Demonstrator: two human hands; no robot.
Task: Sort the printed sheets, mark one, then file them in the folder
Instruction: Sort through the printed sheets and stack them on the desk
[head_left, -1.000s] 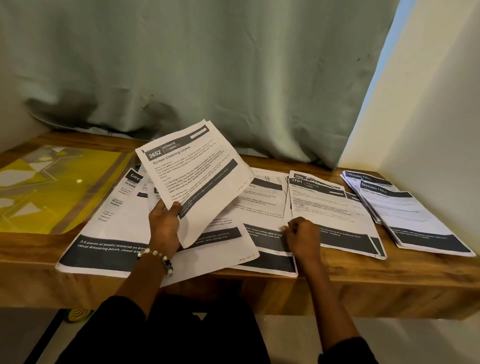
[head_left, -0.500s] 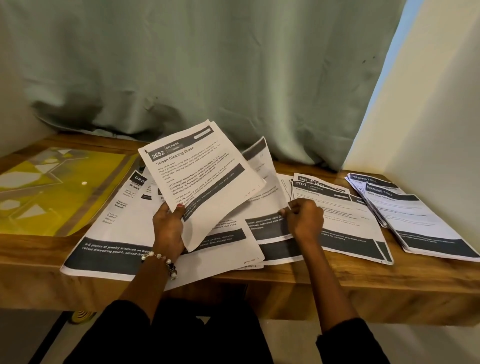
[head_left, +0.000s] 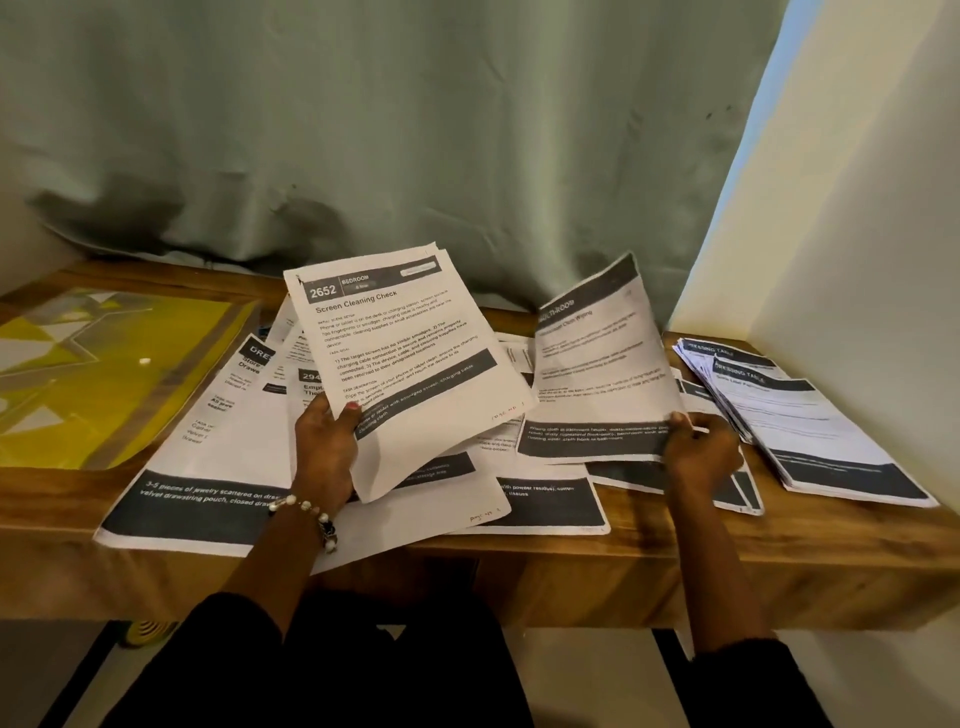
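My left hand (head_left: 326, 452) grips a thin bundle of printed sheets (head_left: 410, 358), its top page headed "2652 Screen Cleaning Check", tilted up over the desk. My right hand (head_left: 701, 452) pinches the lower right corner of a single printed sheet (head_left: 597, 364), lifted and curling above the spread. Several more printed sheets (head_left: 208, 467) lie overlapped on the wooden desk (head_left: 675, 551) under both hands. A yellow transparent folder (head_left: 104, 374) lies flat at the far left of the desk.
A fanned stack of sheets (head_left: 810, 426) rests at the right end against the white wall (head_left: 857, 260). A grey-green curtain (head_left: 389, 130) hangs behind the desk. Some sheets overhang the front edge.
My right hand has picked one sheet up off the middle pile and carried it up and to the right. My left hand keeps its bundle held up.
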